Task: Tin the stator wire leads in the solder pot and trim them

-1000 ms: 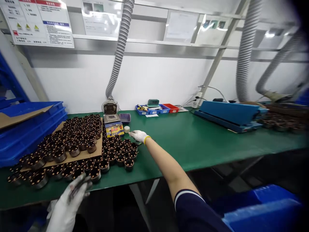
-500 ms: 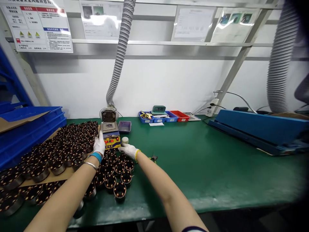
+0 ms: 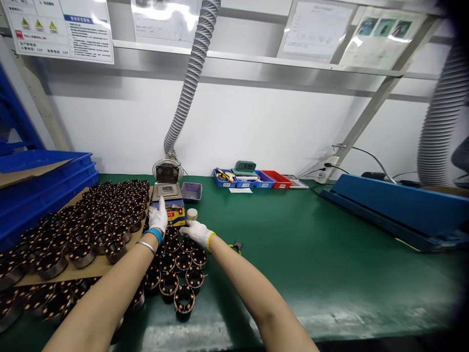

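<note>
A small heater box [image 3: 176,216] stands toward the far edge of the green worktop [image 3: 293,239], left of the middle. Its yellow front panel, lit with red digits, faces the near edge and the person; its long axis runs from there back toward the wall, a metal plate [image 3: 167,190] on top.

The left hand [image 3: 158,218], in a white glove, lies against the front left corner of the box, one finger pointing up toward the plate and the palm covering part of the panel. I can't tell whether it grips. The right hand [image 3: 197,233], gloved too, reaches to the lower right corner, fingers drawn together and angled left; from here I can't see whether they pinch anything.

Just beyond the right hand sits a round white tub [image 3: 191,214], and a purple tray [image 3: 192,197] lies beside the box. Behind the box is a fan [image 3: 167,172], with a grey hose [image 3: 190,73] rising from it. Dark metal rings [image 3: 184,299] crowd the worktop's left part, many on cardboard [image 3: 97,267], reaching nearly to the near edge. Pliers [image 3: 238,246] lie right of the right hand. Blue crates [image 3: 69,171] are stacked at the far left corner; a red bin [image 3: 283,185] stands by the far edge.
</note>
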Action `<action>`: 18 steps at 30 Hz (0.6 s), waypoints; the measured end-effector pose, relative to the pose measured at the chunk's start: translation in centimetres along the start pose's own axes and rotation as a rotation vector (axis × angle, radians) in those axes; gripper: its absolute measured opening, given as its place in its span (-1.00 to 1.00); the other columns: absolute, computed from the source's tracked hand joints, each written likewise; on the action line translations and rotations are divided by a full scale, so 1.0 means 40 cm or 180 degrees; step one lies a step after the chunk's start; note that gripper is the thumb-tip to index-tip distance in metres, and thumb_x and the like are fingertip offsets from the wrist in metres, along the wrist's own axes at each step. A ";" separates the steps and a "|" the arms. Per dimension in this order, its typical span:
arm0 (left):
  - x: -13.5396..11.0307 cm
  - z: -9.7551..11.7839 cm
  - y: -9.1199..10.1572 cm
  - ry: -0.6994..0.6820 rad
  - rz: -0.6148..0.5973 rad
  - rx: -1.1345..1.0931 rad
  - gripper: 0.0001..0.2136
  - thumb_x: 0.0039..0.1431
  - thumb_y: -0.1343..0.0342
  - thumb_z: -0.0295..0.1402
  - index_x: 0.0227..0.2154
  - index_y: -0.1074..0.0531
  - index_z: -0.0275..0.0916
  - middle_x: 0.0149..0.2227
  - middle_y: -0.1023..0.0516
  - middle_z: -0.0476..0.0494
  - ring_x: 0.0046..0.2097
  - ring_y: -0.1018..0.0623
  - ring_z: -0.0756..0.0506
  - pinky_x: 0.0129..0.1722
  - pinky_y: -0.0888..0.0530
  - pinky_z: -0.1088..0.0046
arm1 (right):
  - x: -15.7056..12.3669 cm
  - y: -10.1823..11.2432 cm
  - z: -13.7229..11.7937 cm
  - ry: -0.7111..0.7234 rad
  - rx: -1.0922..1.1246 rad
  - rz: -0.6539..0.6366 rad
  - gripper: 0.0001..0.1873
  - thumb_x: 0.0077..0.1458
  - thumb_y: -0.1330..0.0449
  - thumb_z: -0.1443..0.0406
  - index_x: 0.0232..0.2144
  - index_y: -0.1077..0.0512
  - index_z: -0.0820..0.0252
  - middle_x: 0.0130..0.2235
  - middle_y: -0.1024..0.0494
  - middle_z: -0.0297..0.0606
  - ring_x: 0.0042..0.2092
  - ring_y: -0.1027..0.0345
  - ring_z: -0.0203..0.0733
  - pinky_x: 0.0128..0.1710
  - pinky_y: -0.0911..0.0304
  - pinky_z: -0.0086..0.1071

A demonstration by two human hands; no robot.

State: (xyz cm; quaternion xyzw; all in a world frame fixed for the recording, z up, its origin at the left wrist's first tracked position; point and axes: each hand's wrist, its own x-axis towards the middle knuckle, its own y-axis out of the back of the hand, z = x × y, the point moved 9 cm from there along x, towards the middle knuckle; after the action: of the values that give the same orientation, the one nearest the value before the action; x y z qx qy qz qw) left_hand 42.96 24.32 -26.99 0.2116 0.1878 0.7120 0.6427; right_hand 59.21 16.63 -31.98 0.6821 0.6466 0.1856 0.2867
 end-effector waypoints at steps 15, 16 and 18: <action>0.004 -0.009 0.020 0.0198 0.0089 -0.0327 -0.54 0.27 -0.04 -0.11 0.15 -0.25 -0.21 0.19 -0.28 -0.28 0.17 -0.34 -0.26 0.15 -0.30 -0.03 | -0.010 -0.019 -0.009 -0.0098 0.0013 -0.0035 -0.52 0.00 -0.20 0.16 0.03 -0.45 -0.03 -0.14 -0.57 -0.38 -0.08 -0.41 -0.09 -0.08 -0.26 -0.34; 0.007 -0.011 0.018 0.0210 0.0091 -0.0311 -0.54 0.27 -0.04 -0.11 0.15 -0.26 -0.22 0.18 -0.29 -0.28 0.16 -0.35 -0.26 0.14 -0.32 -0.02 | -0.009 -0.020 -0.008 -0.0103 0.0022 -0.0038 -0.51 0.00 -0.21 0.16 0.03 -0.45 -0.03 -0.14 -0.57 -0.39 -0.09 -0.41 -0.10 -0.07 -0.25 -0.34; 0.015 -0.015 0.014 0.0194 0.0098 -0.0261 -0.55 0.27 -0.04 -0.11 0.13 -0.27 -0.23 0.17 -0.30 -0.28 0.15 -0.36 -0.25 0.12 -0.34 -0.01 | -0.006 -0.021 -0.005 -0.0125 0.0034 -0.0032 -0.50 0.00 -0.22 0.17 0.04 -0.44 -0.03 -0.14 -0.57 -0.39 -0.08 -0.41 -0.10 -0.06 -0.25 -0.34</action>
State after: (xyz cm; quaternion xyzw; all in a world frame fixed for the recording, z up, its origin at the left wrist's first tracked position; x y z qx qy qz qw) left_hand 42.13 24.88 -27.15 0.1661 0.1746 0.7350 0.6337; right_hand 58.42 16.41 -32.32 0.6839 0.6452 0.1673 0.2967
